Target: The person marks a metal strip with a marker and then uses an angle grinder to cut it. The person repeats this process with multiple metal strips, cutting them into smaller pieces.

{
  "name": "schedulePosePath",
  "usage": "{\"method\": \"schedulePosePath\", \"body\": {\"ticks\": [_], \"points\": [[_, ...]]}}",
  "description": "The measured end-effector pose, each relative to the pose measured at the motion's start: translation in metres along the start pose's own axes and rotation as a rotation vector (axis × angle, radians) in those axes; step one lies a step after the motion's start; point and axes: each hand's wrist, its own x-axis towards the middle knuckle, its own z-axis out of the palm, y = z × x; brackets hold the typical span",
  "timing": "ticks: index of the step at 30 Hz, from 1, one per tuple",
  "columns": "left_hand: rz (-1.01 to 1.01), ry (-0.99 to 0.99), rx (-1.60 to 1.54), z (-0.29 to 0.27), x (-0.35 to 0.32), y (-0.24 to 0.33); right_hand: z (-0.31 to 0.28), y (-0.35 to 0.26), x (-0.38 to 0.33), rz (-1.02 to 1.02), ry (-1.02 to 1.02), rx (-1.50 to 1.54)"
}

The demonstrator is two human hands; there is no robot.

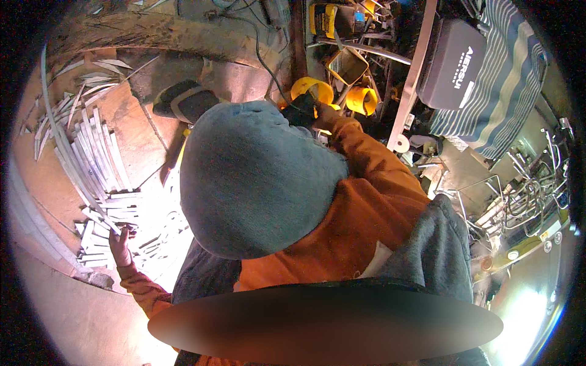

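Note:
My left hand point(120, 243) reaches down at the lower left into a pile of flat pale metal strips point(101, 177) spread on the brown floor, and its fingers close on the end of one strip. My right arm in an orange sleeve stretches up the middle. My right hand point(303, 110) looks dark there and grips a black object right beside two yellow rings point(361, 99). A big grey fabric-covered knee point(256, 183) hides the space between my hands.
A dark shoe point(183, 100) rests above the knee. At the upper right lie a grey hard case point(455, 61) and a striped cloth point(510, 79), beside a long pale metal bar point(415, 67). Bent wire frames point(519, 189) crowd the right side. A yellow power tool point(323, 18) sits at the top.

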Motion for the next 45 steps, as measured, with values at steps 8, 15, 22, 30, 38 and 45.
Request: {"method": "schedulePosePath", "body": {"ticks": [8, 15, 22, 30, 38, 45], "points": [[-0.071, 0.003, 0.055, -0.038, 0.005, 0.025, 0.020, 0.067, 0.032, 0.213, 0.121, -0.077], [-0.091, 0.004, 0.125, -0.050, -0.005, 0.043, 0.023, 0.117, 0.077, 0.121, 0.327, -0.309], [-0.097, 0.002, 0.159, -0.051, -0.018, 0.069, -0.005, 0.108, 0.049, 0.351, 0.680, -0.114], [-0.161, 0.030, 0.260, -0.054, 0.004, 0.097, 0.025, 0.025, -0.044, 0.100, 0.715, 0.232], [-0.049, -0.053, 0.244, -0.062, 0.022, 0.100, 0.040, -0.020, -0.066, -0.052, -0.071, 0.598], [-0.099, -0.030, 0.306, -0.069, 0.039, 0.092, 0.049, -0.032, -0.069, -0.062, -0.243, 0.579]]}}
